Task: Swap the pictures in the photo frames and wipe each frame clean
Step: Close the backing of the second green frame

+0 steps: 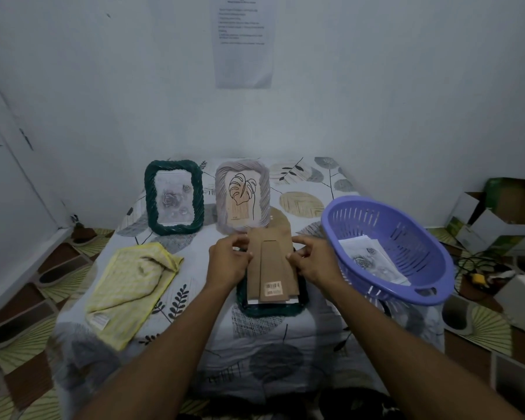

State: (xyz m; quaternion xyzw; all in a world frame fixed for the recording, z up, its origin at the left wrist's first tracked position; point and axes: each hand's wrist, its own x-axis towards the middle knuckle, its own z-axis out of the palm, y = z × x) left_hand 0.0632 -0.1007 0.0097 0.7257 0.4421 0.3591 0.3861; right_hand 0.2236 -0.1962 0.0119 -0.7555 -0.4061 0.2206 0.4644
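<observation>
White wall (pixel 376 86) backs leaf-print table (pixel 315 183) bearing grey frame (pixel 242 198).

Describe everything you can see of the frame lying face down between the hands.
The frame lies face down on the patterned tablecloth, near the front middle. Its dark green twisted rim shows only at the near end and sides. A brown cardboard backing covers it, with a stand strip and a barcode sticker. A white edge shows under the backing's near end. The left hand and right hand pinch the backing's side edges.
</observation>
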